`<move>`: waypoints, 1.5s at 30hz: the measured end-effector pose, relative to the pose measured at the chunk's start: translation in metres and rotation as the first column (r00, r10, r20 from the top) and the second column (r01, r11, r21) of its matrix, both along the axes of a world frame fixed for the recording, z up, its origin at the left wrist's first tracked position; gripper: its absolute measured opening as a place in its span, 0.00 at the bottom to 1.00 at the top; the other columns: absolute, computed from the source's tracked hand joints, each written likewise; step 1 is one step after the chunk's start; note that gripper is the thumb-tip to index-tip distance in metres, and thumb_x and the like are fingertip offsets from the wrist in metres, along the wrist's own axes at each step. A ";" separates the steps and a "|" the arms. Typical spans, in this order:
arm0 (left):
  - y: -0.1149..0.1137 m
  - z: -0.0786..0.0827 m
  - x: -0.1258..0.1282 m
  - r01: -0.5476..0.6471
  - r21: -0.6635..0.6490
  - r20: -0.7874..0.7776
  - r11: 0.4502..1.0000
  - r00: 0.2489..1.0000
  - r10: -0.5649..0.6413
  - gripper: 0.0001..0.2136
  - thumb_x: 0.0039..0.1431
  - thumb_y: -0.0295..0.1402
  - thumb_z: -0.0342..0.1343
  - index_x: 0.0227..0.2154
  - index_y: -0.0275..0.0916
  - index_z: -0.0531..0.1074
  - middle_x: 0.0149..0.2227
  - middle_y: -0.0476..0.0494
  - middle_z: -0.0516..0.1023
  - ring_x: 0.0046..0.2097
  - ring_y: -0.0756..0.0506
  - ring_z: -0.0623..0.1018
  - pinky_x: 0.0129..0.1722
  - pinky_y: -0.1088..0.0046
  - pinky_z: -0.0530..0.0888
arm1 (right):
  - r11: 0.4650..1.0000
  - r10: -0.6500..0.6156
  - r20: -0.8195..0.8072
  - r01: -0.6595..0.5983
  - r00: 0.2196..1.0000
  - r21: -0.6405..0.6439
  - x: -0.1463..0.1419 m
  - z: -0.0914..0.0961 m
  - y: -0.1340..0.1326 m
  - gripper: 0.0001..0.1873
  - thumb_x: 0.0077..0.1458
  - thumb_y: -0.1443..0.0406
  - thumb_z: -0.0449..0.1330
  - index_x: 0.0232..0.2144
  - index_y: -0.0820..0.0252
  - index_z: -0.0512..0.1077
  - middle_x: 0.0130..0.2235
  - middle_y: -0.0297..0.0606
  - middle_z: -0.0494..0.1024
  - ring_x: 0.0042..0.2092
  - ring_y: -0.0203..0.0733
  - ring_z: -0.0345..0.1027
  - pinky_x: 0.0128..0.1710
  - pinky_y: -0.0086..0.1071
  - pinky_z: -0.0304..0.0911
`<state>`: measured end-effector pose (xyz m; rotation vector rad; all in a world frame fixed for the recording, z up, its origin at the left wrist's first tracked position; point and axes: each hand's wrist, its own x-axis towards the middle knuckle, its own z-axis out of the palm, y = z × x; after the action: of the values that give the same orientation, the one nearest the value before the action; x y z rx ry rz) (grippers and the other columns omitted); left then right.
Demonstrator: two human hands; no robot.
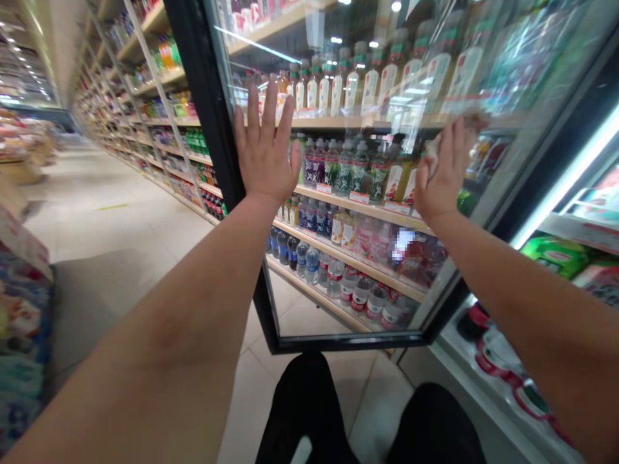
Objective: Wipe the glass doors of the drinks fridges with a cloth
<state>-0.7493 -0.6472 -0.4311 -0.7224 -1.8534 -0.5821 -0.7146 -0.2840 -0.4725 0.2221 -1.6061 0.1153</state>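
Observation:
My left hand (265, 151) lies flat against the glass door (314, 322) of a cooler, fingers spread and pointing up, just inside the door's black frame (213, 129). My right hand (442, 177) also rests on the glass further right, fingers stretched upward with their tips smeared by motion. A pale scrap (432, 154) shows by its thumb; I cannot make out what it is. The door stands swung out into the aisle. Through the glass I see shelves of drink bottles (348, 167).
The lit cooler interior (556, 258) is at the right, with green and red packs on its shelves. A long aisle floor (106, 219) runs away at the left beside stocked shelving (164, 129). A goods display (19, 303) stands at the left edge. My black-clad knees (309, 412) are below.

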 end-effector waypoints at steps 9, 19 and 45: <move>-0.001 -0.002 -0.005 -0.056 -0.022 -0.035 0.998 0.998 0.056 0.34 0.65 0.43 0.48 0.72 0.48 0.47 0.73 0.66 0.40 0.72 0.51 0.25 0.73 0.55 0.26 | 0.997 0.016 -0.002 -0.016 1.000 0.070 -0.005 0.016 -0.042 0.33 0.68 0.56 0.41 0.73 0.51 0.45 0.73 0.24 0.41 0.75 0.45 0.32 0.75 0.50 0.34; 0.000 -0.001 -0.002 -0.010 -0.022 0.003 1.000 1.000 0.010 0.37 0.63 0.48 0.49 0.72 0.47 0.47 0.73 0.67 0.40 0.71 0.49 0.21 0.73 0.52 0.23 | 0.937 -0.013 0.383 -0.122 0.924 0.327 0.006 0.012 -0.094 0.37 0.64 0.52 0.46 0.71 0.55 0.50 0.73 0.26 0.45 0.75 0.44 0.34 0.76 0.49 0.30; -0.002 -0.003 -0.006 -0.139 -0.052 -0.112 0.989 0.985 0.133 0.33 0.66 0.36 0.50 0.72 0.45 0.50 0.74 0.57 0.38 0.74 0.43 0.35 0.75 0.52 0.36 | 0.987 0.067 0.228 -0.098 0.971 0.129 -0.001 0.023 -0.125 0.35 0.67 0.56 0.42 0.73 0.50 0.45 0.73 0.29 0.46 0.75 0.47 0.33 0.75 0.54 0.34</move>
<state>-0.7554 -0.6493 -0.4337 -0.6482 -1.8090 -0.3930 -0.7155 -0.4088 -0.4490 0.3958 -1.8319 0.0947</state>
